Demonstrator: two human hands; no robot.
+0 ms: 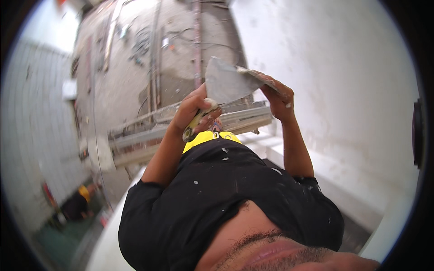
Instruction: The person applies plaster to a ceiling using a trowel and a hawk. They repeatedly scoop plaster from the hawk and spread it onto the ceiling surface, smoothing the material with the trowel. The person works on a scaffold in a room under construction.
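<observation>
My left hand [195, 112] is closed around the yellow and black handle [191, 128] of a putty knife. Its broad grey blade [226, 82] points up and to the right, away from my chest. My right hand [280, 97] grips a thin grey plate [272, 83] at the blade's right side, fingers over the far edge. Whether this plate is a second blade or part of the same tool, I cannot tell. Whitish paste sticks along the upper edge between the hands, and pale smears mark my fingers.
Beneath my hands run metal rails and a plank [239, 119]. Far below, pipes [197, 43] and a coiled cable [141, 41] lie on a dusty floor [126, 86]. A white wall [343, 90] rises close on the right. Another person [77, 203] is at lower left.
</observation>
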